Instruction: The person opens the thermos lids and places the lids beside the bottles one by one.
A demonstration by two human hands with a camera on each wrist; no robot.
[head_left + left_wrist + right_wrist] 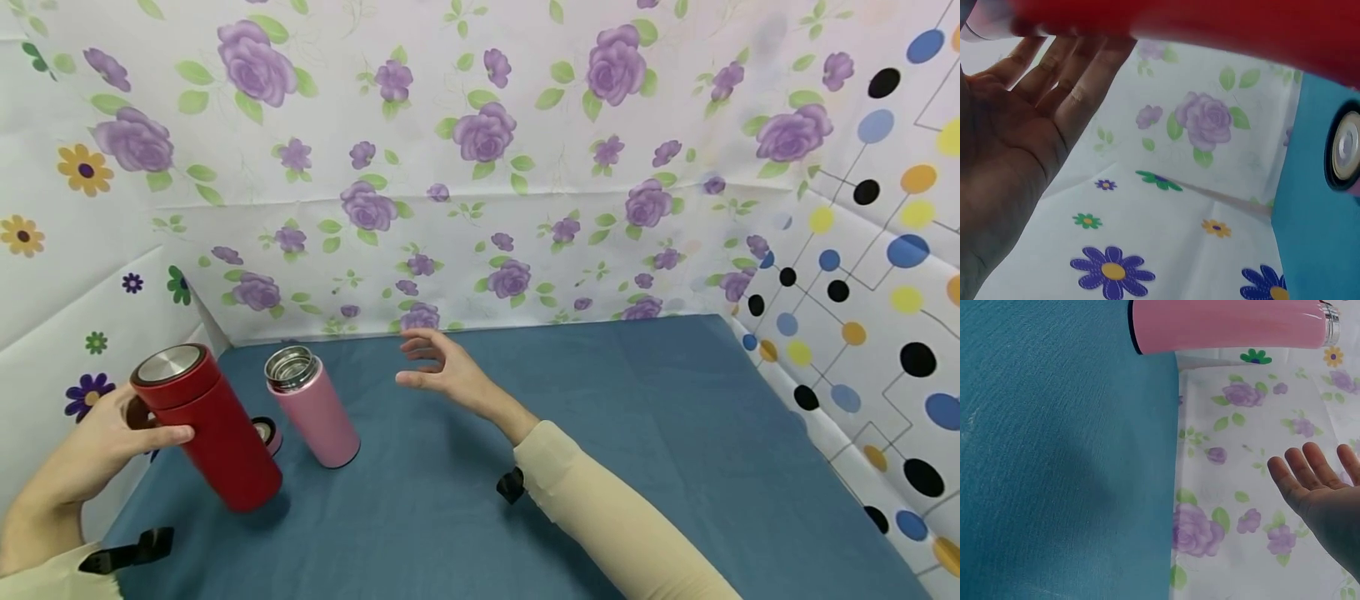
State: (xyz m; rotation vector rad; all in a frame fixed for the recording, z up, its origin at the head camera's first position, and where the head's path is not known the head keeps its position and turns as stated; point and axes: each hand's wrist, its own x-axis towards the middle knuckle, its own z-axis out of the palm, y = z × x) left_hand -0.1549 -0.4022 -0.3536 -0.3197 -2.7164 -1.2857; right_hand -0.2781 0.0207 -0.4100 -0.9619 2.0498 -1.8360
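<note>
In the head view my left hand (105, 442) grips a red thermos flask (225, 442) near its top, thumb across the front. A steel-topped lid (171, 364) is on the flask. Whether the flask's base touches the cloth I cannot tell. Just right of it a pink thermos bottle (318, 412) stands upright without a lid, its steel mouth (291, 367) uncovered. A small pink lid (267, 435) lies between the two, partly behind the red flask. My right hand (442, 371) hangs in the air right of the pink bottle, fingers loosely bent, holding nothing.
A blue cloth (600, 467) covers the table. Behind it rises a white sheet with purple roses (480, 133). Flower-patterned sheeting (90, 283) borders the left side, and a dotted sheet (847, 308) borders the right. Black straps sit on both wrists.
</note>
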